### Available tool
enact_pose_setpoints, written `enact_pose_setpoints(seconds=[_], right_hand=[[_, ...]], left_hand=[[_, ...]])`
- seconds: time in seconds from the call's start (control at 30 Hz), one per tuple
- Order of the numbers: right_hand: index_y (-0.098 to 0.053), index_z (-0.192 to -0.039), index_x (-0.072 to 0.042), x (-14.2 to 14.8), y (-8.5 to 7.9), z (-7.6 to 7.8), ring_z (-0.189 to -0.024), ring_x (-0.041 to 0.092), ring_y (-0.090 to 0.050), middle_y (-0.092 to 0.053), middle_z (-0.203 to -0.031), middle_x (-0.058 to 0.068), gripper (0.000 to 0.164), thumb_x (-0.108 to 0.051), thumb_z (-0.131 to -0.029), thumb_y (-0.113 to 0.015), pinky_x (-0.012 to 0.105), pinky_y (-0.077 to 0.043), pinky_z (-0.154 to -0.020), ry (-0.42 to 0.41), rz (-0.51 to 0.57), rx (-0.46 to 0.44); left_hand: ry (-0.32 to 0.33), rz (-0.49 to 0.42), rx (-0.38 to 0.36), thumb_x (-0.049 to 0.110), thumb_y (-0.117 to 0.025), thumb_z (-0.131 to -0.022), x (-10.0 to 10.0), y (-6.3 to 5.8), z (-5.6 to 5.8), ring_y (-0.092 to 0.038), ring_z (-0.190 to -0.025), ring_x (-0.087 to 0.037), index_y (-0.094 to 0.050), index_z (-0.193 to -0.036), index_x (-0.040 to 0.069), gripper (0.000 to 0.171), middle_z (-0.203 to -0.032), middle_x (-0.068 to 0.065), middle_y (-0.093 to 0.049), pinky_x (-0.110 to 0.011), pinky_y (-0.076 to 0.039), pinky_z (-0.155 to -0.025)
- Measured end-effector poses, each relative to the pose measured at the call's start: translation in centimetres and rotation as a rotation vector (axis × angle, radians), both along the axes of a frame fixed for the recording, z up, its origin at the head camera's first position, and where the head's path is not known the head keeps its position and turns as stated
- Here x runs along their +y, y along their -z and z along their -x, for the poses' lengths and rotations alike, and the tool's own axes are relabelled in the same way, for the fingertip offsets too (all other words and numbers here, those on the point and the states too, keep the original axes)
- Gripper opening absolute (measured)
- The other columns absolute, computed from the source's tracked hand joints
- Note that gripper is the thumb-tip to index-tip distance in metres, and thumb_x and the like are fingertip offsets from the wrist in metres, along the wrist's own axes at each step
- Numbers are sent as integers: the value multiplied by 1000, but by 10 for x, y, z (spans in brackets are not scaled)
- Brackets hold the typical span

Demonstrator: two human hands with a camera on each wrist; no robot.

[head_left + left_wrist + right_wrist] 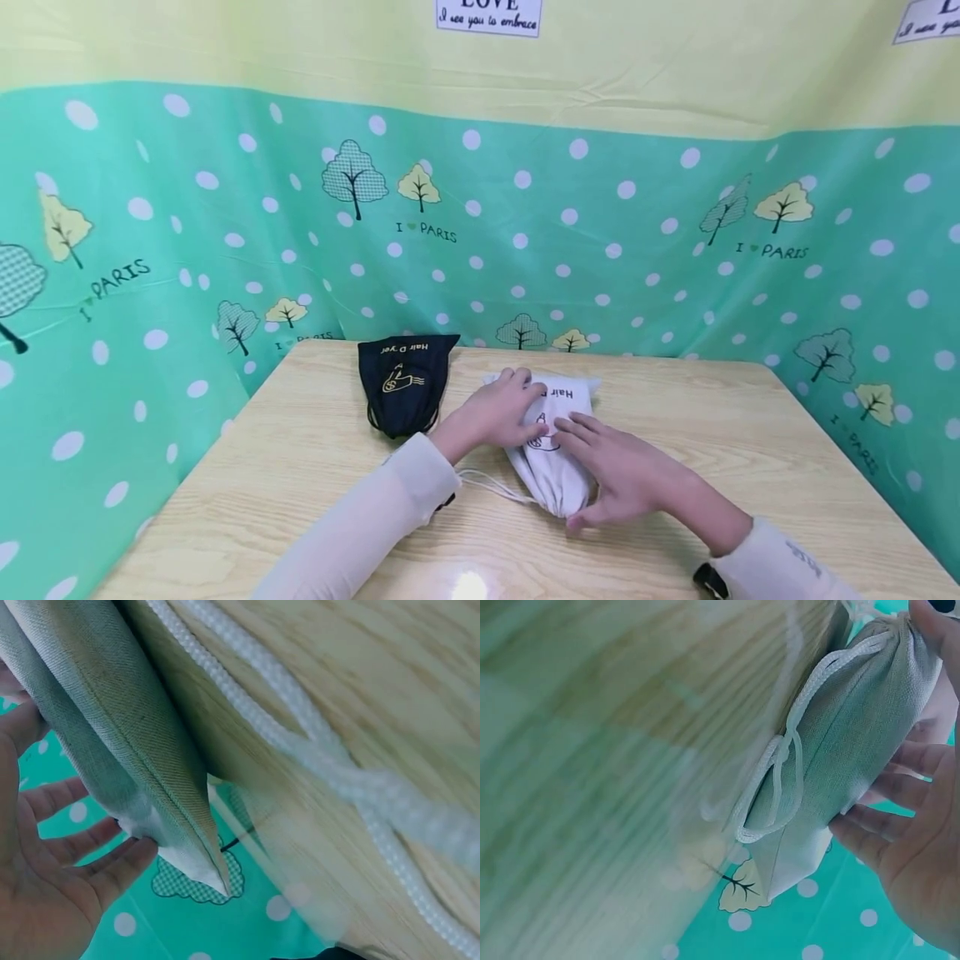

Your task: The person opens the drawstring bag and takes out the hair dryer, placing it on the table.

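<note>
A white cloth drawstring bag point(542, 473) printed with "Hair" and a line drawing lies on the table, its gathered neck toward me. My left hand point(501, 414) rests its relaxed fingers on the bag's left side and top. On the other side, my right hand point(628, 472) touches the bag with loosely extended fingers, its thumb near the gathered neck. White drawstring cords point(497, 486) trail from the neck to the left; in the right wrist view a looped cord point(799, 742) lies along the bag's side. What the bag holds is hidden.
A black drawstring bag point(406, 396) printed "Hair Dryer" in gold lies at the back left of the wooden table point(315, 433). Behind the table and along its sides hangs a green and yellow curtain point(570, 183) with dots and trees.
</note>
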State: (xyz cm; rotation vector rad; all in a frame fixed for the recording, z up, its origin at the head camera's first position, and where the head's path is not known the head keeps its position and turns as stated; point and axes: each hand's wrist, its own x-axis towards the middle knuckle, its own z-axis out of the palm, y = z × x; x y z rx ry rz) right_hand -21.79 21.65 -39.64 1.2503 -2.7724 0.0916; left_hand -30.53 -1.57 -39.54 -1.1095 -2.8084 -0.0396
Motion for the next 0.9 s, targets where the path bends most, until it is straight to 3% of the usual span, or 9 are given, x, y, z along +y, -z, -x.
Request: enact_pose_setpoints(seconds=[0.43,0.67,0.77,0.9], right_hand=[[-57,-135,-11,2,-2,10,-136,46,-47,-54,-145,18,81,-61,-74,-76,55,-48,-104,-81,61,83],[-57,-137,-10,6,-11,16,-136,40,-48,-54,-146,16,78,-56,-77,-76,57,-45,-106,-67,133,1],[-57,-138,-10,8,-12,20,-137,40,-48,-53,-147,16,76,-55,-80,-74,59,-43,-107,-64,173,-26],[-57,-139,-10,9,-14,24,-137,37,-48,-54,-147,15,72,-53,-83,-72,60,-43,-107,-68,230,-43]], left_hand=[[37,-72,-93,38,-47,-107,-11,-1,2,-41,-139,-31,-47,-153,18,50,-156,-14,-39,-46,-48,-105],[48,-154,-151,29,-39,-111,-15,2,10,-41,-139,-31,-50,-152,17,44,-156,-12,-42,-45,-40,-114],[77,-203,-152,13,-44,-107,-18,2,10,-45,-135,-29,-52,-149,15,43,-150,-10,-47,-42,-39,-115],[137,-299,-131,-7,-50,-93,-23,-2,6,-49,-131,-26,-57,-140,10,51,-140,-8,-54,-37,-39,-114]])
